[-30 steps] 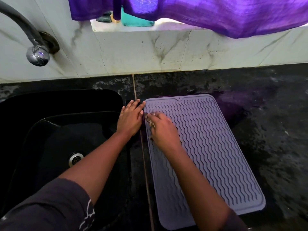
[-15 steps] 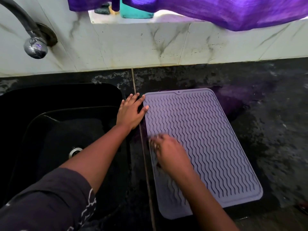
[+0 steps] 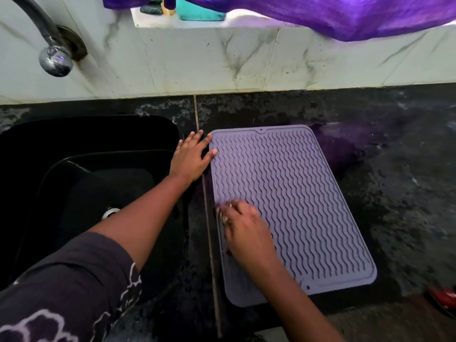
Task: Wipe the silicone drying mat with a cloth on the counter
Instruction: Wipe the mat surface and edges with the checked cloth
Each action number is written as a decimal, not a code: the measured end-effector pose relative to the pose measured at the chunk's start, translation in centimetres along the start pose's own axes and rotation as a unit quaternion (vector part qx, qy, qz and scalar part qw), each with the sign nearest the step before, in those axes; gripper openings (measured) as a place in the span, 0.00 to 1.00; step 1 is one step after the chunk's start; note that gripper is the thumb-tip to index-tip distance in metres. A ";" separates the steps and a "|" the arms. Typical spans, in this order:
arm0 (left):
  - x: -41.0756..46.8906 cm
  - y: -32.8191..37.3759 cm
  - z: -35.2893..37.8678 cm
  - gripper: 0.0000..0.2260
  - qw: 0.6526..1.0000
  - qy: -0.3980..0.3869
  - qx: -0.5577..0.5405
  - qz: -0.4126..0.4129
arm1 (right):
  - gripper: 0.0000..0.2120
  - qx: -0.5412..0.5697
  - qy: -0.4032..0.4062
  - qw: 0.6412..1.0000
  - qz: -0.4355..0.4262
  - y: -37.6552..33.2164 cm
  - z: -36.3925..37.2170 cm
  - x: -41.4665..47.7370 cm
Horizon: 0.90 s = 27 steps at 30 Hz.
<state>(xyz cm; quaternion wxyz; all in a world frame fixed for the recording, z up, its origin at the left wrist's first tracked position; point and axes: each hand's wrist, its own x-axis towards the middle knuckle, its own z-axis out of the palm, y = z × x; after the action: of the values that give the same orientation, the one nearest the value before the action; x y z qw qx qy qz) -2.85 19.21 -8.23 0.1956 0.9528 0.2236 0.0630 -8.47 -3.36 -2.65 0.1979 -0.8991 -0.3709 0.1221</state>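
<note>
A lilac silicone drying mat [image 3: 296, 193] with wavy ridges lies flat on the black counter [image 3: 407, 193], just right of the sink. My left hand [image 3: 191, 159] rests flat beside the mat's far left corner, fingers spread, with thumb and fingertips touching its edge. My right hand [image 3: 246, 230] presses down on the mat's left side, near its middle, and its fingers are blurred. A small pale cloth [image 3: 222, 212] peeks out at those fingertips; the hand hides most of it.
A black sink [image 3: 74, 134] lies to the left, with a chrome tap [image 3: 55, 60] on the marble wall above it. Purple fabric [image 3: 345, 16] and a teal container [image 3: 199, 11] are on the ledge. A red object [image 3: 444, 297] sits at the near right edge.
My right hand has slid along the mat's left side from the far corner toward me. My left hand has stayed at the far left corner.
</note>
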 end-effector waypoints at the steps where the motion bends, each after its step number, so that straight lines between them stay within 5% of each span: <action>1: -0.5 0.3 -0.1 0.25 1.000 0.009 0.005 0.011 | 0.21 0.013 0.019 1.000 0.004 0.1 0.1 0.8; 5: -3.5 0.8 0.2 0.23 0.999 -0.007 0.010 0.035 | 0.31 -0.033 0.006 0.999 -0.028 1.2 2.2 2.8; 11: -4.6 1.3 1.1 0.23 1.000 -0.005 0.027 0.004 | 0.22 -0.046 0.041 0.998 -0.016 1.3 3.1 2.7; 17: -4.7 1.2 1.2 0.23 1.000 -0.006 0.014 -0.002 | 0.32 -0.065 -0.011 0.997 -0.030 0.4 2.2 -4.3; 21: -4.8 1.4 1.1 0.23 1.000 -0.006 0.000 -0.004 | 0.26 0.030 0.018 0.999 -0.017 0.5 1.0 -3.3; 27: -4.8 1.4 1.0 0.23 1.000 -0.005 0.007 -0.003 | 0.22 -0.066 0.042 0.997 -0.005 0.4 3.6 0.2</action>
<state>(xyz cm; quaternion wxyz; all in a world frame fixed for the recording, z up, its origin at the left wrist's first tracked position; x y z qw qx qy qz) -6.36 15.54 -8.76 0.1906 0.9537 0.2256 0.0566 -9.46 -2.50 -6.07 0.1542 -0.9126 -0.3742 0.0586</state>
